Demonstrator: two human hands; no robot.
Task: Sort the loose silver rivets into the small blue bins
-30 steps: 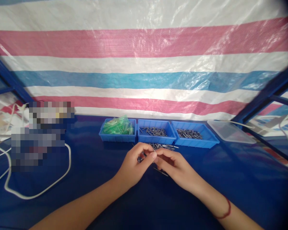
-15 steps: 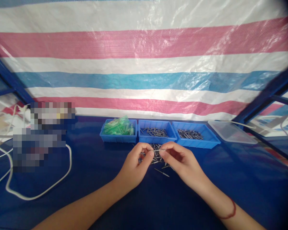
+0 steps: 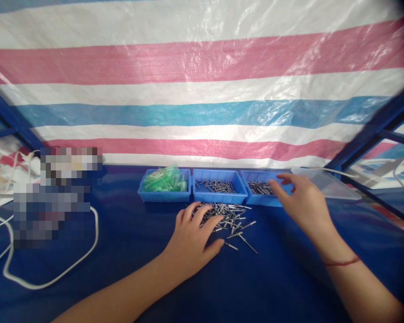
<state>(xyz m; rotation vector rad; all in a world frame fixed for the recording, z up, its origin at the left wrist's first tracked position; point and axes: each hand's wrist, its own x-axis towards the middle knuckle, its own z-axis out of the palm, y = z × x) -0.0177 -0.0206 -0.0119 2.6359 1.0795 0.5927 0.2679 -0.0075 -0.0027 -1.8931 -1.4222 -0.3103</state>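
My left hand [image 3: 195, 233] is spread over the left side of a loose pile of silver blind rivets [image 3: 230, 217], its fingertips at the pile and nothing visibly gripped. A few rivets lie apart at the pile's near right edge. Over the right-hand blue bin [image 3: 278, 201] hovers my right hand [image 3: 303, 202], thumb and fingers apart, with no rivet visible in it. That bin holds more rivets [image 3: 260, 188], partly covered by the hand. In the middle blue bin [image 3: 218, 197] lie further rivets [image 3: 218, 185].
The left blue bin [image 3: 164, 196] holds green plastic packets [image 3: 166, 179]. A clear plastic lid [image 3: 336, 186] lies right of the bins. A white cable [image 3: 96, 233] loops across the blue table [image 3: 131, 251] at left. Behind hangs a striped sheet [image 3: 195, 63]; blue frame posts [image 3: 363, 130] flank it.
The rivet held between both hands is no longer there. My right hand has moved right to the right-hand bin and opened; my left hand has spread down over the pile.
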